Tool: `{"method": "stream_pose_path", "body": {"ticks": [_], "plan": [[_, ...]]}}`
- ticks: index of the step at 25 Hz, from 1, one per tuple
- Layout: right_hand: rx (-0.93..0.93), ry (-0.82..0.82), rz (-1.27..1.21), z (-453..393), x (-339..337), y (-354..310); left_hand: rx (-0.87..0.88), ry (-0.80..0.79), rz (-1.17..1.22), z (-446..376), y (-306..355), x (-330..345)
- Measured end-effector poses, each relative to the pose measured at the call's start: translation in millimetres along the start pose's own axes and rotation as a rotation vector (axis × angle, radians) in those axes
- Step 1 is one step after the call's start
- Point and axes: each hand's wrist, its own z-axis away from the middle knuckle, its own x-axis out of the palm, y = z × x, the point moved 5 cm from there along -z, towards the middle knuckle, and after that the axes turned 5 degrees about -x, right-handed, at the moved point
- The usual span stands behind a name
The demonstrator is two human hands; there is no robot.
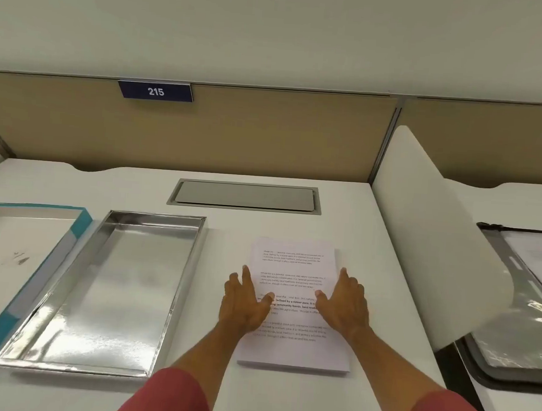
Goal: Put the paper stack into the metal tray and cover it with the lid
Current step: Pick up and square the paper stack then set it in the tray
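Paper stack [294, 271] text partly hidden under both hands [295, 303], rest blurry.

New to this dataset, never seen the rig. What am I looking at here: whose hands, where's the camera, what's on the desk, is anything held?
There is no machine here: a person in red sleeves works with bare hands. The single picture comes from a wide-angle camera on the person's head, looking forward and down, so the straight lines bend.

On the white desk lies a paper stack of printed sheets. The left hand and right hand are spread open at its two sides, fingers on or just over the top sheet. Nothing is lifted or gripped yet.

To the left sits the empty metal tray. Further left is the lid, teal outside and white inside, lying open side up. At the back, a closed cable hatch and a sign reading 215.
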Motion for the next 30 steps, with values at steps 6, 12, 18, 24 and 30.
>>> {"method": "stream_pose_path", "body": {"ticks": [6,12,18,24,30], "plan": [[0.307,-0.088,-0.269,-6,18,13,-0.203,-0.047,0.19,-12,0,7],[0.392,-0.108,-0.583,-24,21,26,-0.387,-0.112,0.474,-32,-13,2],[0.321,-0.148,-0.439,-34,17,24,-0.299,-0.121,0.463,-40,-11,4],[0.289,-0.105,-0.653,-38,16,25,-0.268,-0.111,0.675,-41,-14,4],[0.354,-0.138,-0.837,-44,20,32,-0.318,-0.132,0.759,-45,-21,6]]}}
